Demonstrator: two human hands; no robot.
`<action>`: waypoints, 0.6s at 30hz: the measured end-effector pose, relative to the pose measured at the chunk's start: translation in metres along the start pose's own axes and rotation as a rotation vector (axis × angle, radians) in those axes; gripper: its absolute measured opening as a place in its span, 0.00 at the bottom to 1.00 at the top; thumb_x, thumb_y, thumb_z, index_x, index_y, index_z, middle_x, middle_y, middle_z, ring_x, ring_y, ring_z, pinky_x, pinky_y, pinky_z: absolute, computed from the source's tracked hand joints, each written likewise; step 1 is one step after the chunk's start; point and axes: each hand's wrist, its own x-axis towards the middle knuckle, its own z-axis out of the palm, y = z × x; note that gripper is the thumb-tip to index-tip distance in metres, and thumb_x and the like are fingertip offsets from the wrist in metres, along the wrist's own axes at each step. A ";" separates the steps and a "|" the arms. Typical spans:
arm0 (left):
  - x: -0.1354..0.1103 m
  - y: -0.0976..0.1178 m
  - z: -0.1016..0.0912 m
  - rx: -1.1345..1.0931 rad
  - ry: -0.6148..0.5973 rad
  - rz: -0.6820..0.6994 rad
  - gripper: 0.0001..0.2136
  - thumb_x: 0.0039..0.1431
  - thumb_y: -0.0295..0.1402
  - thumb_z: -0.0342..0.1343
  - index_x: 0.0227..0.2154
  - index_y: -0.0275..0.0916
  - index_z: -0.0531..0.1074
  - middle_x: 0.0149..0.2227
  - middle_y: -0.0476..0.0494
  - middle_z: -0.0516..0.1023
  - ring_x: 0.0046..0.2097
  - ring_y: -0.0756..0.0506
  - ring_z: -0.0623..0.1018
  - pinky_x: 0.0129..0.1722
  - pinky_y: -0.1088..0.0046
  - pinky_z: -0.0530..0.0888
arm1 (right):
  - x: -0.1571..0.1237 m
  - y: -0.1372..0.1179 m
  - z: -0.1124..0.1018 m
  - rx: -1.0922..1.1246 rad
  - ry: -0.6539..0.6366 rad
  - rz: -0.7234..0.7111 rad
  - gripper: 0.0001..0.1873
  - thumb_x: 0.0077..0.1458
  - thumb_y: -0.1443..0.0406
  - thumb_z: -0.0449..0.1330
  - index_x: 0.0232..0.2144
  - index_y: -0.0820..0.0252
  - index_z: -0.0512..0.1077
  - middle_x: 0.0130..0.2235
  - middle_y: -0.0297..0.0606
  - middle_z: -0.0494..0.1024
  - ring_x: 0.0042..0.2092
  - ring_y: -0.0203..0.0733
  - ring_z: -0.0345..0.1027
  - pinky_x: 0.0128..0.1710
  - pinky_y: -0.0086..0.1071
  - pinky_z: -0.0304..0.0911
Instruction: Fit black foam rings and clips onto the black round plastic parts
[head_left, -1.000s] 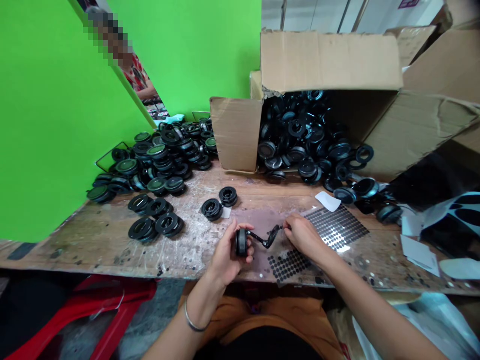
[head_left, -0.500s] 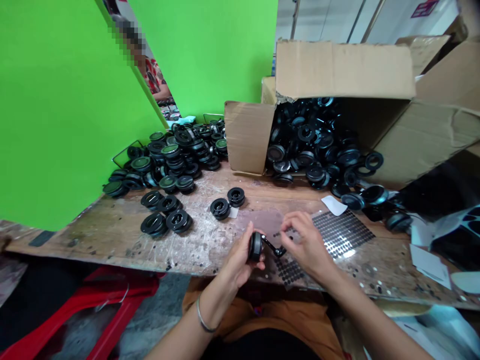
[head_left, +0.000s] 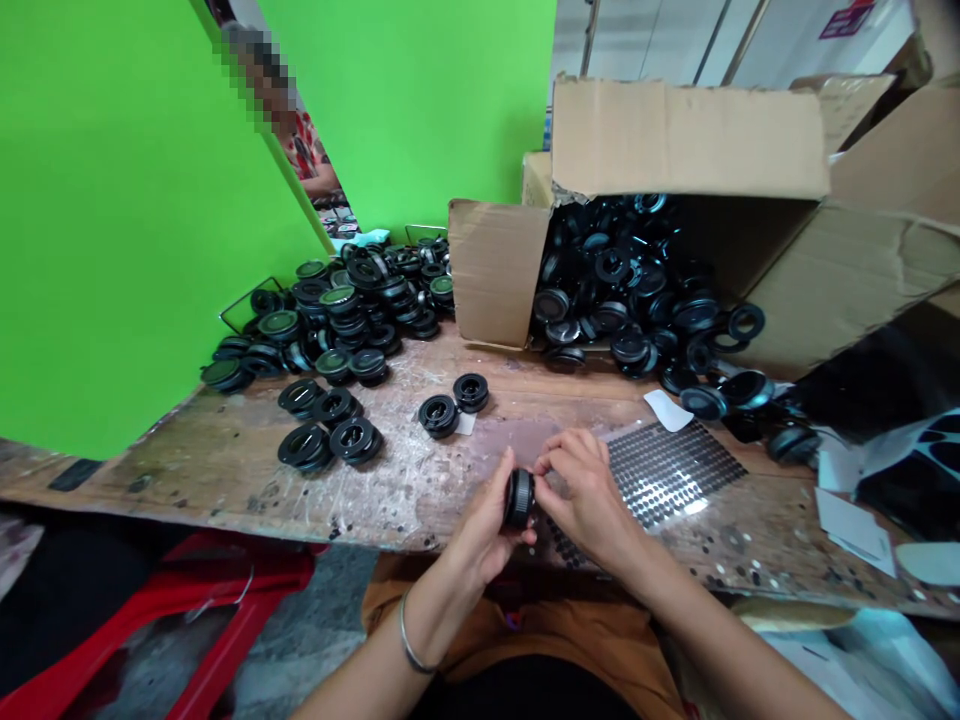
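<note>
My left hand (head_left: 491, 525) is closed around a small black round part (head_left: 518, 497), held on edge just over the near side of the wooden bench (head_left: 225, 465). My right hand (head_left: 581, 490) is pressed against the part's face with fingers pinched; the thin black tool seen earlier is hidden under the fingers. A sheet of small black round stickers (head_left: 667, 465) lies right of my hands. Two loose black parts (head_left: 454, 403) sit on the bench just beyond my left hand.
An open cardboard box (head_left: 675, 140) on its side spills black round parts (head_left: 630, 300) at the back. A heap of green-faced parts (head_left: 337, 310) lies at back left, several more (head_left: 326, 425) nearer. Another person (head_left: 304, 150) sits behind the green screen. A red stool (head_left: 195, 600) stands below.
My right hand has moved left from the sticker sheet to the part's face. The black tool that stuck out between the hands is now covered.
</note>
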 end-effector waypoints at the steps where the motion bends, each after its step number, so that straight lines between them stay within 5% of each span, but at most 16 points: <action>1: -0.001 0.001 0.001 -0.018 -0.006 -0.022 0.19 0.58 0.49 0.53 0.31 0.34 0.71 0.22 0.49 0.72 0.17 0.55 0.67 0.13 0.81 0.64 | -0.002 0.000 0.000 -0.009 0.013 -0.032 0.05 0.55 0.70 0.57 0.30 0.58 0.71 0.38 0.39 0.73 0.45 0.47 0.61 0.49 0.44 0.56; 9: -0.004 0.003 -0.002 -0.039 -0.014 -0.031 0.16 0.61 0.47 0.51 0.31 0.36 0.69 0.20 0.51 0.71 0.17 0.54 0.67 0.14 0.81 0.65 | -0.022 0.005 -0.005 -0.033 -0.044 -0.313 0.17 0.58 0.71 0.54 0.49 0.60 0.70 0.46 0.45 0.73 0.56 0.52 0.57 0.60 0.56 0.46; 14: -0.001 0.016 -0.020 -0.011 -0.035 -0.013 0.15 0.56 0.45 0.57 0.32 0.35 0.71 0.21 0.49 0.72 0.19 0.52 0.69 0.16 0.79 0.68 | -0.005 0.039 -0.010 0.195 -0.083 0.036 0.10 0.61 0.69 0.52 0.41 0.59 0.72 0.41 0.41 0.74 0.46 0.43 0.66 0.48 0.39 0.62; 18: 0.001 0.034 -0.028 -0.101 0.056 0.048 0.11 0.56 0.40 0.57 0.29 0.36 0.69 0.20 0.50 0.71 0.19 0.52 0.70 0.18 0.78 0.69 | 0.004 0.059 0.006 0.048 -0.274 0.204 0.05 0.56 0.71 0.55 0.29 0.61 0.71 0.33 0.37 0.72 0.36 0.40 0.66 0.39 0.32 0.60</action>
